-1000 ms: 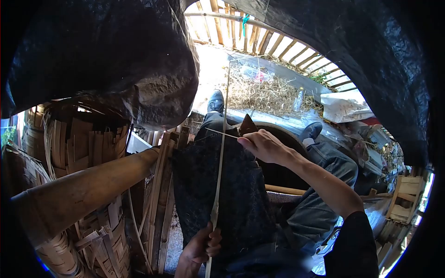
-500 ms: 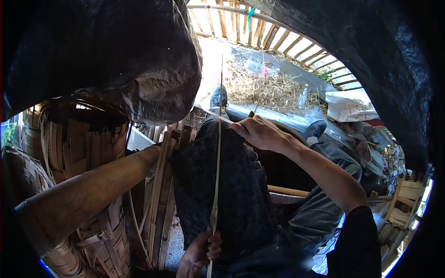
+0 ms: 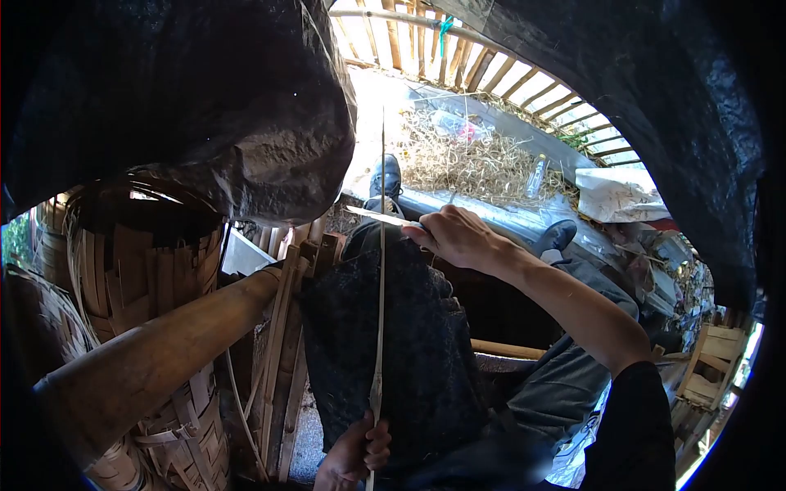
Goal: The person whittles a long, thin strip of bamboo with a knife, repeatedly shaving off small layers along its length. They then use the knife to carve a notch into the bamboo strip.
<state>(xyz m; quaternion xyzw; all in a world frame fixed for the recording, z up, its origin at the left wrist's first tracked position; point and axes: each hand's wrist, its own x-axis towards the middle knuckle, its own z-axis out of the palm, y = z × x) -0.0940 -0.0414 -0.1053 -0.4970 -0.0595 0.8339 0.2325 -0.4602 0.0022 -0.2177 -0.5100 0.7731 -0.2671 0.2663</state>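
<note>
The left hand has its fingers curled and clenched around the lower part of a long, thin, pale bamboo-like strip, whose end pokes out below the fist. The strip runs upward over the dark, rough cloth covering the person's thigh, tapering to a fine tip beyond the dark shoe. The right hand is closed around a narrow, pale, shiny knife, its grip mostly hidden by the bent fingers, thumb lying near the blade. That blade crosses the strip; whether the two touch, I cannot tell. A thick brown bamboo pole slants at left.
</note>
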